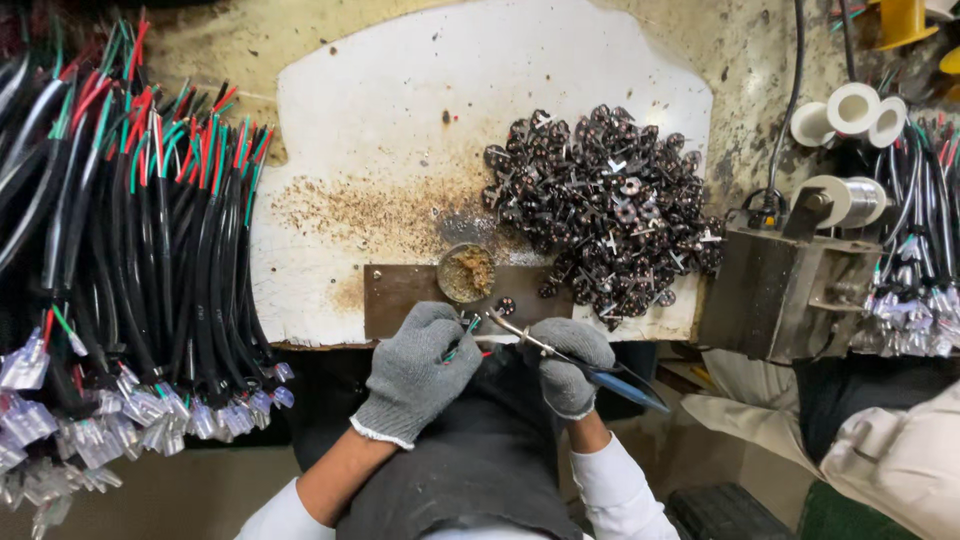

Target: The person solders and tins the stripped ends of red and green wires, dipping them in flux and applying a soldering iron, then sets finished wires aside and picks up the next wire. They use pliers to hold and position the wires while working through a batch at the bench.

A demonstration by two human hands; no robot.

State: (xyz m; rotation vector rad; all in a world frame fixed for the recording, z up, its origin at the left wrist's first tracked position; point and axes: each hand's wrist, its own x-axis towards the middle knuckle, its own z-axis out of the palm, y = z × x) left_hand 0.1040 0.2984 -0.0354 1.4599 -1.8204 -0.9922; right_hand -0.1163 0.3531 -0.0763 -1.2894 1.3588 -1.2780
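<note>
Fingers of the left hand (pixel 418 368) pinch thin red and green wire ends (pixel 462 343), limp and light by the look of them, best gripped just behind the bared tips. Beside it at three o'clock, the right hand (pixel 567 362) clasps blue-handled pliers (pixel 570 358) (stiff, slim). At twelve o'clock sits a small tin (pixel 466 273); at one o'clock a heap of dark connectors (pixel 605 205).
</note>
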